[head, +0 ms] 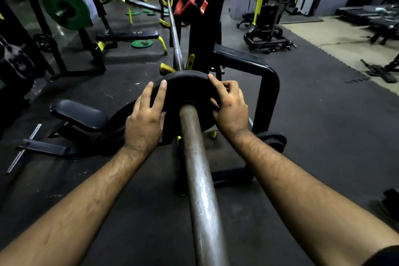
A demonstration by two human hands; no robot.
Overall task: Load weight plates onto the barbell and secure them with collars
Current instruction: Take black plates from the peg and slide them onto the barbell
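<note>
Gym floor (313,114) dark; black weight plate (183,88) sits on barbell sleeve (198,168) at frame centre, left hand (144,123) fingers straight on its face, right hand (231,110) fingers curled round its rim

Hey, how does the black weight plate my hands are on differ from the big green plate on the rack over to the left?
The black round weight plate sits on the near grey steel barbell sleeve, with the left hand and right hand on it. The large green weight plate sits on another bar, untouched. The black one is dull and dark, the green one bright. Both are round discs threaded on a bar.
</note>
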